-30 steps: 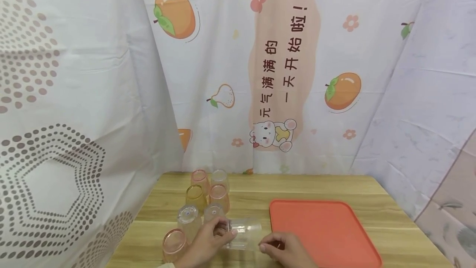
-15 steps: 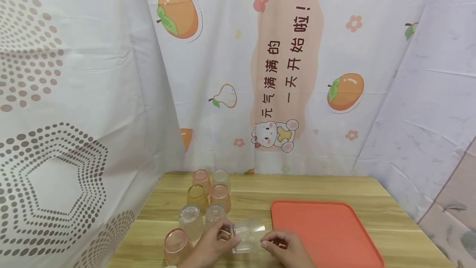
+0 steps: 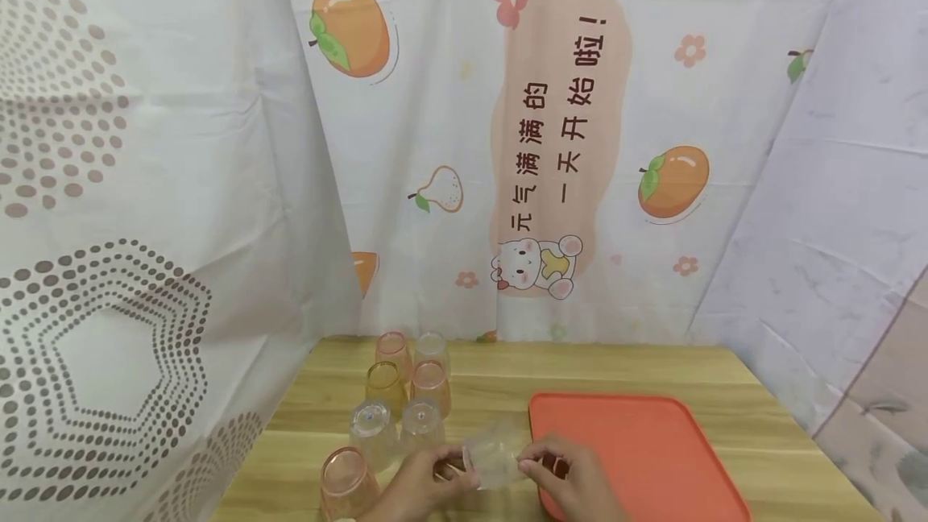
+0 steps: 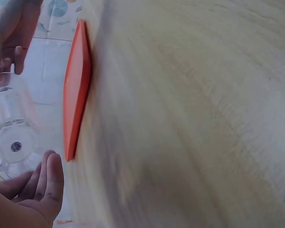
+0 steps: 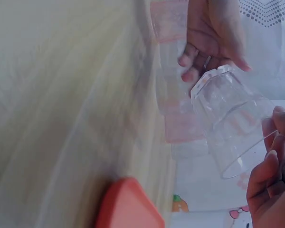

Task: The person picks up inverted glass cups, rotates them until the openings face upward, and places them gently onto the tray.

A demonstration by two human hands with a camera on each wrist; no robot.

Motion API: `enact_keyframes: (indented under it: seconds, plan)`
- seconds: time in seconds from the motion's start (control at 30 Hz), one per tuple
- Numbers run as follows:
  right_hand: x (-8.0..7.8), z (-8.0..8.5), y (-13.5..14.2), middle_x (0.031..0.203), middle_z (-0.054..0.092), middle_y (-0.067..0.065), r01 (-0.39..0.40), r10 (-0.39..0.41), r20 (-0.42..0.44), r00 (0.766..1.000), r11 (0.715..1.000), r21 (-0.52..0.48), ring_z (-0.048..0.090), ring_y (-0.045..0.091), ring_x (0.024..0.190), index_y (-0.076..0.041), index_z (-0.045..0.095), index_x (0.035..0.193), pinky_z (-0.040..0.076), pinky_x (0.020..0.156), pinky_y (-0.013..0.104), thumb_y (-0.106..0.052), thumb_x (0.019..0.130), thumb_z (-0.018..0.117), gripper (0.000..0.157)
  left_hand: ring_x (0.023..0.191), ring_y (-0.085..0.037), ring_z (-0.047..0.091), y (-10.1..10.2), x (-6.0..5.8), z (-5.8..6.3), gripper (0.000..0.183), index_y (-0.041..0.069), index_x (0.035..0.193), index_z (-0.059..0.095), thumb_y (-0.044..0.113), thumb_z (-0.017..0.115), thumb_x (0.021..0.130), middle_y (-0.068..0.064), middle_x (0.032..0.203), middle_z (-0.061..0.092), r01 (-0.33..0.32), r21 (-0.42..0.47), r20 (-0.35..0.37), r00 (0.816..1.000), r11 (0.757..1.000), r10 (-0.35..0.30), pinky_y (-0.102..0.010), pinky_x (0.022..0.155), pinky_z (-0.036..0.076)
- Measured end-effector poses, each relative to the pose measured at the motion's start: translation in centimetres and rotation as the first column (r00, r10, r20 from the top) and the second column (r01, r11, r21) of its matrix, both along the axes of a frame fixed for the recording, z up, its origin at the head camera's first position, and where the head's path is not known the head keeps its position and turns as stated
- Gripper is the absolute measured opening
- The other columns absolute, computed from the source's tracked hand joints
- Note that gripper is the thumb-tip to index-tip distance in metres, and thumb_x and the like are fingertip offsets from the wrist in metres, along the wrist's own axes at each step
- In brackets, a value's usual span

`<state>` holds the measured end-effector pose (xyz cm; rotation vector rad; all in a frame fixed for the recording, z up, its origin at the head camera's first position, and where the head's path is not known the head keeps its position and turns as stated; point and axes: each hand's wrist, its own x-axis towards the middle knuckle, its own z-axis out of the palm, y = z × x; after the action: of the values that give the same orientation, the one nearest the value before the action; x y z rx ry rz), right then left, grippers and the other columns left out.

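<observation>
A clear drinking glass [image 3: 500,457] lies on its side between my two hands, held above the tabletop. Its thick faceted base points left and its open rim points right. My left hand [image 3: 428,486] is at the base, thumb and fingers on opposite sides of it. My right hand [image 3: 569,474] pinches the thin rim, as the right wrist view shows with the glass [image 5: 235,121] tilted between the hands. A round mark shows on the base of the glass [image 4: 7,133] in the left wrist view.
Several upside-down glasses stand in two columns at the left: pink [image 3: 348,478], clear [image 3: 373,429], amber [image 3: 386,385] and others behind. A red tray [image 3: 638,457] lies at the right on the wooden table [image 3: 493,381]. Printed cloth [image 3: 435,103] hangs behind and on both sides.
The glass has shifted slightly right and turned its rim away from view. My right hand, earlier just beside the rim, now pinches it. The standing glasses and tray stay put.
</observation>
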<state>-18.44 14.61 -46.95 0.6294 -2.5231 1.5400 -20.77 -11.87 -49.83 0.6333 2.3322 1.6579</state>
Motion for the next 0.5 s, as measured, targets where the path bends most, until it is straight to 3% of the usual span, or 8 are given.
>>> enact_keyframes:
  seconds: [0.17, 0.33, 0.5]
  plan:
    - [-0.1, 0.9, 0.7, 0.080, 0.062, -0.012, 0.048, -0.045, -0.046, 0.998, 0.998, 0.046, 0.047, 0.006, 0.059, -0.028, 0.069, 0.092, 0.043, 0.053, 0.023, -0.033, 0.088, 0.066, 0.008, 0.073, -0.006, 0.059, 0.4, 0.2, -0.7, 0.020, 0.013, 0.092, 0.069, 0.032, 0.070, 0.086, 0.009, 0.082, 0.064, 0.030, -0.056, -0.054, 0.998, 0.998, -0.034, -0.022, 0.066, 0.050]
    - [-0.1, 1.4, 1.5, 0.079, 0.063, -0.013, 0.105, -0.100, -0.064, 0.993, 0.991, 0.079, 0.048, 0.006, 0.057, -0.028, 0.070, 0.092, 0.044, 0.053, 0.023, -0.033, 0.087, 0.067, 0.007, 0.067, -0.002, 0.056, 1.2, 0.1, -1.3, 0.018, 0.010, 0.081, 0.069, 0.027, 0.068, 0.088, 0.010, 0.072, 0.062, 0.064, -0.094, -0.104, 0.992, 0.994, -0.073, -0.020, 0.062, 0.049]
    - [-0.3, 1.7, 2.2, 0.077, 0.062, -0.015, 0.173, -0.162, -0.102, 0.982, 0.979, 0.107, 0.048, 0.006, 0.055, -0.031, 0.068, 0.089, 0.043, 0.052, 0.023, -0.033, 0.086, 0.068, 0.003, 0.060, 0.000, 0.050, 2.8, -0.3, -1.3, 0.017, 0.013, 0.075, 0.067, 0.025, 0.069, 0.087, 0.011, 0.067, 0.058, 0.037, -0.143, -0.111, 0.992, 0.989, -0.053, -0.019, 0.056, 0.046]
